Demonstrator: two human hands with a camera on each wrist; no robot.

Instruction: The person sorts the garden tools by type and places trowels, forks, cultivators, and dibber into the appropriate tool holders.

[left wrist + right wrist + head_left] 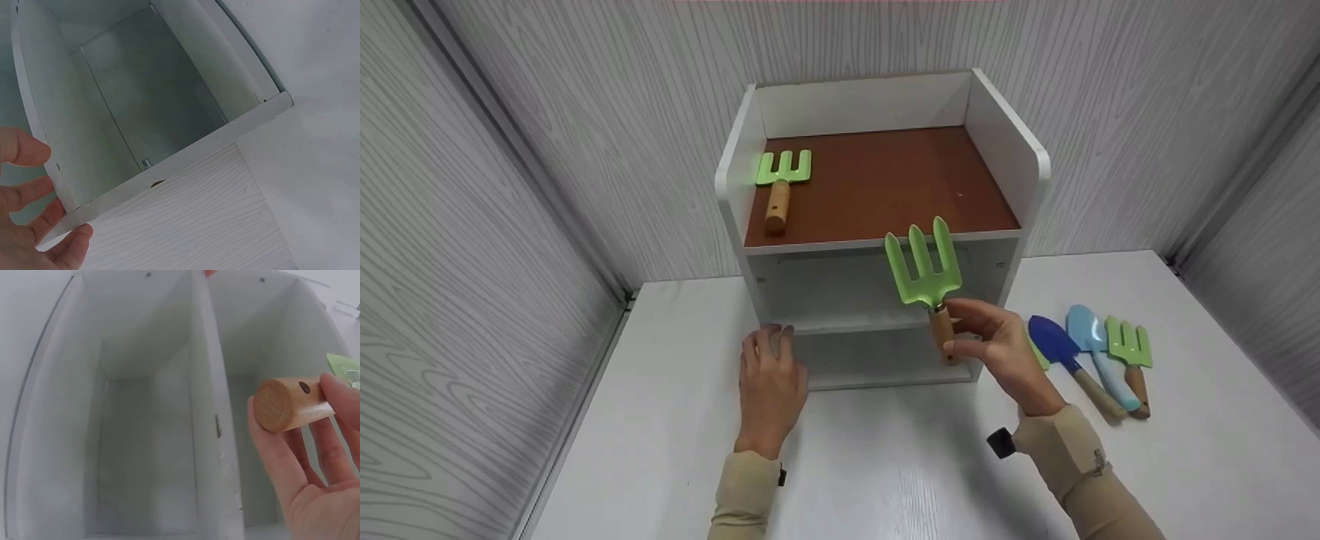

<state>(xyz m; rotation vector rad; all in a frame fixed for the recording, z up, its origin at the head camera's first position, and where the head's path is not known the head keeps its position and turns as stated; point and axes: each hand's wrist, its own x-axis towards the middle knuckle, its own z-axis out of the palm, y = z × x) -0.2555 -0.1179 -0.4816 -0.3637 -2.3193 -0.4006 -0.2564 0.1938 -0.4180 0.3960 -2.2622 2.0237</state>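
Observation:
My right hand [997, 352] pinches the wooden handle [295, 402] of a light green three-pronged hand fork [926, 274], prongs pointing up, in front of the white shelf unit [1009, 150]. At the unit's left front edge, my left hand [771, 382] holds the side panel [185, 154], with fingers on both sides of it in the left wrist view. Another green hand fork [785, 176], with broader flat-ended prongs, lies on the brown top shelf [885, 180] by the left wall.
On the white table to the right lie a dark blue trowel [1054, 341], a light blue trowel [1086, 330] and another green hand fork [1129, 345], close together. A bit of green shows under the dark blue trowel. Wood-grain walls stand behind and at both sides.

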